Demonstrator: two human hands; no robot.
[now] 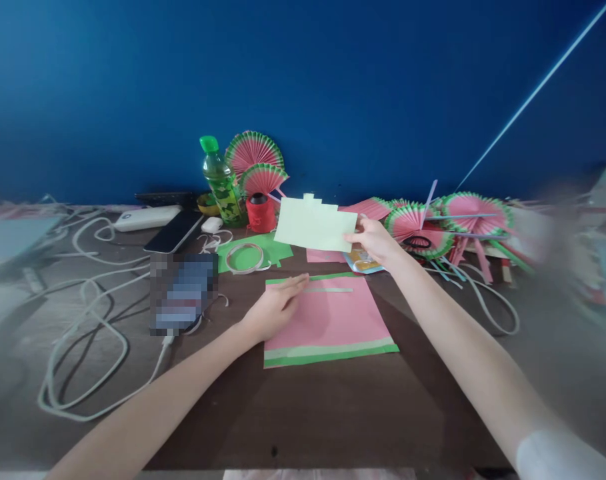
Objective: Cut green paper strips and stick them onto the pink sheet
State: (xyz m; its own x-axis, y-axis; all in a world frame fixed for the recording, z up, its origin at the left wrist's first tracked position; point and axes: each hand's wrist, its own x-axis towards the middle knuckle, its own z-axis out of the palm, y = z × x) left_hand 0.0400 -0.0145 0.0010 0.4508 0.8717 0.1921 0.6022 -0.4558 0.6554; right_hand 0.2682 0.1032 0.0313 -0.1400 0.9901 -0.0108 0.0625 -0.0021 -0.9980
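Note:
My right hand (375,241) is raised above the table and pinches a pale green sheet of paper (313,224) by its right edge. My left hand (277,307) rests on the left side of a pink paper sheet (335,321), fingers stretched out flat along its upper edge. The pink sheet lies flat in front of me with a light and dark green band along its near edge. A thin pale strip (333,290) lies on the pink sheet just past my left fingertips.
Folded pink-and-green paper fans (255,155) lean on the blue wall, several more (445,220) heaped at the right. A green bottle (221,180), red thread spool (261,212), tape ring (245,257) on green paper, phones (175,231), power bank (147,217) and white cables (90,313) fill the left.

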